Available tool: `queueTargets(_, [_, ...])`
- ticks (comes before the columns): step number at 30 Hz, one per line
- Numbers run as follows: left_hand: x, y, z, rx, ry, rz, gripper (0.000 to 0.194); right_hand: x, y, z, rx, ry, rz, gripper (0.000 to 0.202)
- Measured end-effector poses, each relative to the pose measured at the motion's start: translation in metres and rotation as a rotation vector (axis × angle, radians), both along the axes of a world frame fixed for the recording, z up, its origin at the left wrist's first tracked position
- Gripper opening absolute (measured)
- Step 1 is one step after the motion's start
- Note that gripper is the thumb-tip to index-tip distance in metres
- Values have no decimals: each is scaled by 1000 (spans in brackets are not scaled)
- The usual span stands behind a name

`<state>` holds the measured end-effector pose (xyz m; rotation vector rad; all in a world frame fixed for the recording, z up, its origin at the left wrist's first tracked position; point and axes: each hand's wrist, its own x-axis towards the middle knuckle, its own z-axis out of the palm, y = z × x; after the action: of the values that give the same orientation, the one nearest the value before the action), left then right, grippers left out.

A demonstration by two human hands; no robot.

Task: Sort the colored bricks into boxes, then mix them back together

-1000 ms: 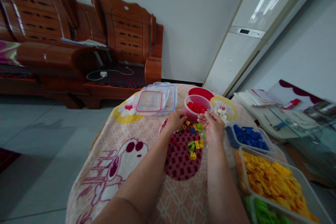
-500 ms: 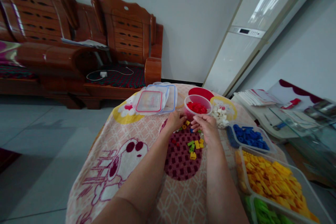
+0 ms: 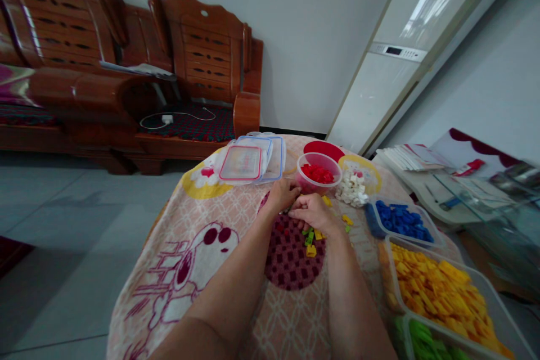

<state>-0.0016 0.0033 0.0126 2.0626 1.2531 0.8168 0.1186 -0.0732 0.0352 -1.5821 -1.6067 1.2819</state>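
My left hand (image 3: 285, 194) is low over the patterned cloth, its fingers bent together; whatever they hold is hidden. Right beside it, my right hand (image 3: 314, 214) reaches leftward with thumb and fingers pinched, and I cannot make out what is in them. Below the right hand lie a few loose toy bricks, among them a yellow brick (image 3: 311, 251) and a green brick (image 3: 309, 237). Small red bricks (image 3: 283, 230) rest on the dark checked patch. Just behind the hands stands a round clear tub (image 3: 319, 184) holding red bricks.
White bricks (image 3: 352, 189) are heaped right of the tub. Along the right edge stand boxes of blue bricks (image 3: 403, 220), yellow bricks (image 3: 439, 287) and green bricks (image 3: 430, 343). Clear lids (image 3: 240, 163) lie at the back left. A wooden sofa (image 3: 206, 62) is beyond the table.
My right hand has moved left and slightly down, closer to my left hand, and now covers some loose bricks. Yellow and green pieces now show to its right. The left hand stays nearly in place.
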Motion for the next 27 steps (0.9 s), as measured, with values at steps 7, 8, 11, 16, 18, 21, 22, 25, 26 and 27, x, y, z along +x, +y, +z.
queueTargets(7, [-1,1,-1,-23,-19,-19,25,-11,-3,0,-61,-215,100,6])
queueTargets(8, [-1,1,-1,-23,-17,-22,24,-12,-3,0,-59,-247,120,6])
queueTargets(11, [-1,1,1,-25,-12,-22,23,-14,-5,2,-31,-338,189,7])
queueTargets(16, [0,0,2,-41,-17,-9,23,-20,-6,9,107,-509,250,7])
queueTargets(18, [0,0,1,-41,-10,-3,22,-21,-6,10,140,-555,264,6])
queueTargets(21, [0,1,0,-43,-7,4,23,-21,-6,10,155,-591,284,5])
queueTargets(22, [0,1,-1,-43,-7,5,23,-21,-5,9,159,-600,288,5])
queueTargets(25, [0,2,-1,-36,-11,1,23,-21,-5,9,154,-605,308,6])
queueTargets(26, [0,2,-1,-35,-13,-1,23,-21,-6,9,150,-604,318,7])
queueTargets(27, [0,2,-2,-35,-15,-2,23,-21,-6,9,150,-605,329,8])
